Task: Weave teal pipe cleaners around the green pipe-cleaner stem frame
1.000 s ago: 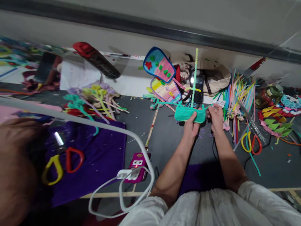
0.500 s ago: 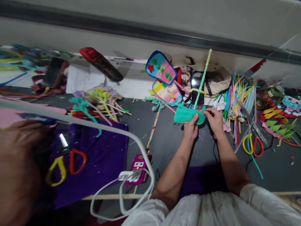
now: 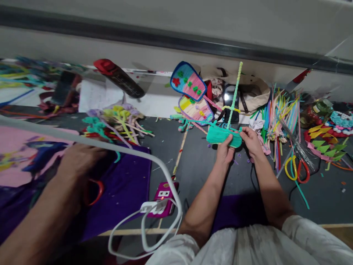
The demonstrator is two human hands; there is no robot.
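A teal panel of pipe cleaners [image 3: 220, 136] lies across my left hand [image 3: 225, 150], the thumb pressed on its front. At its right upper corner my right hand [image 3: 250, 140] pinches the end of a teal pipe cleaner along the panel's edge. From the top edge rises a twisted green-and-yellow stem [image 3: 235, 92] with a short yellow crosspiece. Behind the panel's left side are two fan-shaped pipe-cleaner pieces, one blue-edged with flowers [image 3: 189, 81] and one striped pale piece [image 3: 195, 109].
A co-worker's hand [image 3: 82, 158] reaches over the purple cloth [image 3: 124, 187] at left, near red-handled scissors [image 3: 95, 191]. A magenta power strip [image 3: 162, 197] with white cables stands between us. Right are pipe cleaners [image 3: 285, 114] and scissors [image 3: 296, 169]. Behind sit a canvas bag [image 3: 256, 95] and a bottle [image 3: 121, 79].
The teal panel has shifted slightly right and its stem leans less to the right. The co-worker's hand has moved right over the purple cloth, now covering the scissors' yellow handle.
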